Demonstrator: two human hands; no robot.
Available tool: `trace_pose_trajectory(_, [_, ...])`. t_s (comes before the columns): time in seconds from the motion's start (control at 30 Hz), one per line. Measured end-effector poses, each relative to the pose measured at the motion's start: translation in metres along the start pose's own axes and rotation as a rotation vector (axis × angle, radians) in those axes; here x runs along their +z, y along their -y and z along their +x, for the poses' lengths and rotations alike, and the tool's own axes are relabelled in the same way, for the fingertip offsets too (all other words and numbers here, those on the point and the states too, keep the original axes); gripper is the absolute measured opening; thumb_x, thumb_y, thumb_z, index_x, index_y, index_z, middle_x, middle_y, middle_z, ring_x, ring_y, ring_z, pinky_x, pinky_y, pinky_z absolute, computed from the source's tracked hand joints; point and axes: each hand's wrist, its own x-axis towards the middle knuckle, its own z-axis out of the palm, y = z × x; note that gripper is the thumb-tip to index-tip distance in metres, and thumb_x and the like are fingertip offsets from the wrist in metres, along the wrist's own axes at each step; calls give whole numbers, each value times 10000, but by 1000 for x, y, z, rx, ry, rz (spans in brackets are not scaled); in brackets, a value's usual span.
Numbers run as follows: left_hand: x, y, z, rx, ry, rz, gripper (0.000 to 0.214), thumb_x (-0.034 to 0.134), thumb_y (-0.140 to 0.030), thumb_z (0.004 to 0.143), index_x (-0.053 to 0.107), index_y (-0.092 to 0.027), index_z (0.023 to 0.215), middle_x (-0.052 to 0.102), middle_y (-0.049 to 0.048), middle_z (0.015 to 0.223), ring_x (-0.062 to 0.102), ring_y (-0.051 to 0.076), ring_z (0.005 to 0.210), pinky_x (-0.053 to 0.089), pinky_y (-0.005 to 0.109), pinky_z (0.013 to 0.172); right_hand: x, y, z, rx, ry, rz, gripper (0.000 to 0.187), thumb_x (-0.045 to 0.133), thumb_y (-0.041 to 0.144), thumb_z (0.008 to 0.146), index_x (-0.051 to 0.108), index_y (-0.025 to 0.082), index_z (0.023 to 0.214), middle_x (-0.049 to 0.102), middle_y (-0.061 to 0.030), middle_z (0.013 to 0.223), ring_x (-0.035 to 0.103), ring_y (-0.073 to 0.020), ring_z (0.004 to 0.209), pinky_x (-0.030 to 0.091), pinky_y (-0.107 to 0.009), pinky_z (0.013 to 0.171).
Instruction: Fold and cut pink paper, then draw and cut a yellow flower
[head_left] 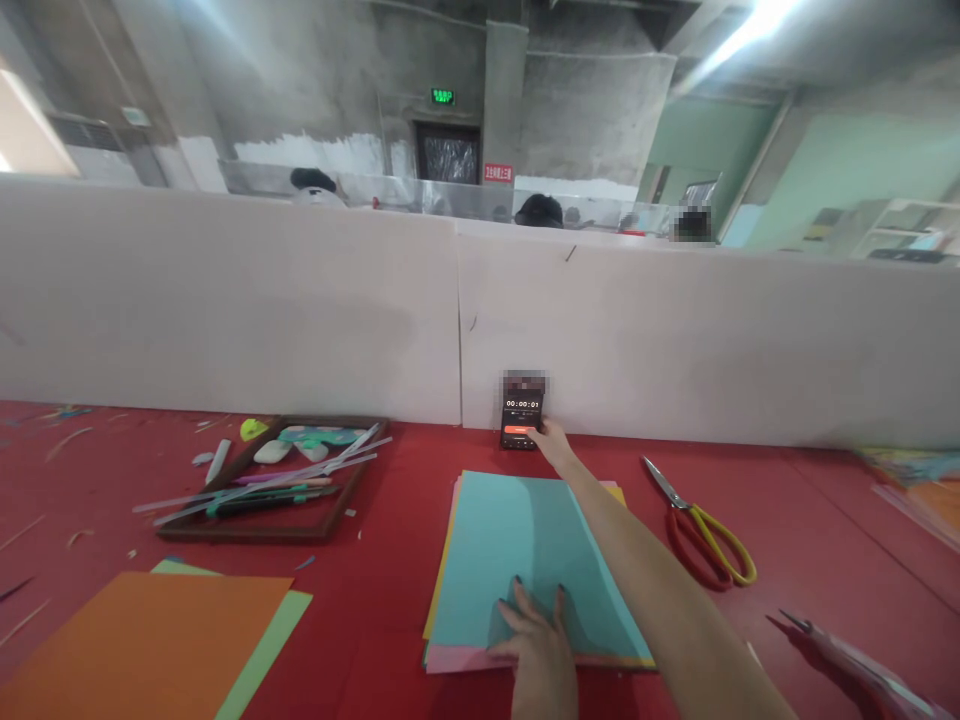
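Right hand (551, 438): arm stretched forward over the paper, one fingertip on the lower part of the phone (521, 412) screen. It holds nothing; whether the other fingers are curled I cannot tell. The phone stands upright against the white partition (675, 340), probably so its timer display faces the person and can be tapped.

Left hand (536, 645): flat, fingers spread, palm down on the near edge of the coloured paper stack (517, 530). It grips nothing and appears to pin the sheets while the other arm passes above them. The stack lies on the red counter (390, 600) straight ahead, between the person and the phone.

Scissors (701, 530): lying shut, just right of the stack, handles toward the person, within easy reach.

Counts:
- phone 1
- scissors 1 pair
- paper stack 1; teal on top, yellow and pink edges showing below
- wooden tray (277, 527) 1, on the left, holding long paper strips (too tangled to count) and about three pale erasers
- loose sheets near left 2: orange sheet (142, 640) over light green sheet (277, 625)
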Motion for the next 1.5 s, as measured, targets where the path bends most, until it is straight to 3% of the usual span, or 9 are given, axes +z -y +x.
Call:
trace_pose_trajectory(0.27, [-48, 17, -22, 189, 39, 121, 608, 476, 6, 769, 393, -305, 1285, 437, 226, 1297, 505, 455, 1071, 515, 581, 584, -35, 13, -41, 6, -198, -75, 333, 530, 313, 690, 593, 186, 991, 688, -47, 933, 617, -210, 926, 459, -371, 841])
trace_pose_trajectory(0.43, [-76, 28, -27, 322, 113, 0, 327, 444, -1, 810, 630, -70, 1070, 624, 225, 1051, 591, 342, 989, 507, 470, 736, -62, 35, -110, -33, -273, -119, 204, 556, 256, 651, 624, 204, 836, 690, -42, 885, 626, -207, 867, 449, -369, 850])
trace_pose_trajectory(0.57, [-94, 44, -22, 376, 139, -31, 322, 520, -298, 854, 513, -143, 1136, 546, 93, 1131, 568, 201, 949, 486, 402, 788, -70, 59, -177, -57, -356, -131, 225, 527, 285, 676, 626, 195, 857, 674, -69, 965, 608, -218, 929, 437, -366, 858])
trace_pose_trajectory(0.77, [-107, 78, -19, 352, 103, -97, 322, 516, -302, 855, 509, -153, 1141, 542, 88, 1136, 566, 201, 952, 486, 403, 788, -72, 62, -256, 4, -510, -129, 312, 494, 346, 684, 617, 173, 913, 669, -93, 967, 607, -239, 934, 466, -345, 779])
trace_pose_trajectory(0.93, [-108, 117, -33, 150, -120, -198, 290, 345, -252, 915, 605, -174, 1020, 661, 96, 887, 628, 224, 845, 472, 324, 705, -68, 41, -287, 63, -623, -167, 349, 447, 348, 691, 586, 168, 956, 649, -116, 1005, 598, -246, 961, 465, -341, 786])
trace_pose_trajectory(1.03, [-101, 144, -44, 46, -269, -257, 391, 249, -192, 918, 498, -192, 1219, 664, 120, 1013, 633, 235, 891, 474, 329, 713, -62, 32, -294, 62, -633, -198, 352, 425, 348, 697, 573, 153, 950, 640, -136, 995, 601, -247, 936, 459, -359, 808])
trace_pose_trajectory(1.2, [-84, 186, -53, 127, -914, -532, 422, 312, -137, 873, 525, -240, 1223, 530, 35, 1284, 562, 183, 1078, 455, 296, 872, -54, 27, -293, 45, -560, -245, 312, 450, 339, 680, 594, 182, 908, 632, -110, 1002, 579, -243, 955, 447, -356, 824])
trace_pose_trajectory(1.27, [-80, 195, -54, 158, -1008, -481, 416, 299, -132, 879, 555, -227, 1193, 478, 40, 1332, 502, 189, 1156, 420, 325, 937, -51, 28, -292, 56, -530, -254, 306, 461, 349, 674, 604, 182, 887, 627, -115, 1011, 567, -257, 971, 433, -378, 842])
trace_pose_trajectory(1.5, [-55, 175, -53, 277, -479, -265, 414, 352, -46, 837, 607, -219, 1113, 551, 38, 1260, 495, 163, 1162, 270, 364, 1052, -25, 39, -305, 49, -313, -214, 286, 449, 399, 751, 598, 206, 901, 673, -80, 941, 619, -225, 896, 464, -345, 803])
